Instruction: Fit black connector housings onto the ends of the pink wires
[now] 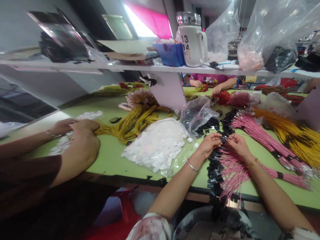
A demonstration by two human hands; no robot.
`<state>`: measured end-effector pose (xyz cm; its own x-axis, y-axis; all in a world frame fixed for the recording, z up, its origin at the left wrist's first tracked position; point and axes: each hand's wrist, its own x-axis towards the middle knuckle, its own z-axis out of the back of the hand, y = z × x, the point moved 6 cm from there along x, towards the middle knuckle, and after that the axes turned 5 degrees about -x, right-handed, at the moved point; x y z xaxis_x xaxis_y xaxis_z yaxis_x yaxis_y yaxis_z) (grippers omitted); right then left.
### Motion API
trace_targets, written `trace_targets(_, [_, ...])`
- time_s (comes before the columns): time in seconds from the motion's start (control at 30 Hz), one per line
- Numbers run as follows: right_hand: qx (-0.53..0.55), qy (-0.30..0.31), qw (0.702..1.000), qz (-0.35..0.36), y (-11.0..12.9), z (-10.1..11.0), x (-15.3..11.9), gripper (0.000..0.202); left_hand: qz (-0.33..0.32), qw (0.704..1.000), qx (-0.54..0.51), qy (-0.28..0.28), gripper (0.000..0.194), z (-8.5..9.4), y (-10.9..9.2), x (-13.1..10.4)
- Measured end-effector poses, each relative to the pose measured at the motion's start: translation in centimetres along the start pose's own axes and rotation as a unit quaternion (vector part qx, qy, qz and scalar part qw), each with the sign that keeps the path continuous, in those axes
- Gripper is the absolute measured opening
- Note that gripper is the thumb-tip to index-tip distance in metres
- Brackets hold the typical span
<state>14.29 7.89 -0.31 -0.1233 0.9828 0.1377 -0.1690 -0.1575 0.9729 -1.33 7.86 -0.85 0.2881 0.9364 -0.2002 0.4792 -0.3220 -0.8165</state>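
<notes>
My left hand [212,144], a bracelet at its wrist, is closed in a pinch on a small black connector [223,140]. Close on its right, my right hand [236,143] has its fingers pressed together at a thin wire end beside that connector. Below both hands a bundle of pink wires [235,170] fans out over the table's front edge. A long pile of black connectors [215,166] runs along the left side of these wires and down past the edge. More pink wires [265,136] with silvery ends lie to the right.
A bag of white connectors [157,143] lies left of my hands on the green table [112,166]. At the left, a co-worker's hands [85,128] are at yellow wires [130,126]. A shelf [120,66] crosses above, carrying a mug [191,43] and blue box [171,53]. Another person works behind.
</notes>
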Motion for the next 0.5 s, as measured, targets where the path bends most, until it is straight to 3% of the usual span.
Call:
trace_targets(0.2, [-0.037,-0.026,0.999,0.016,0.0,0.6,0.1,0.030,-0.009,1.000,0.001,-0.026,0.027,0.3,0.0,0.1])
trace_targets(0.5, [-0.091,-0.027,0.994,0.046,1.3,0.4,-0.2,0.026,-0.008,1.000,-0.009,-0.016,0.024,0.4,0.2,0.1])
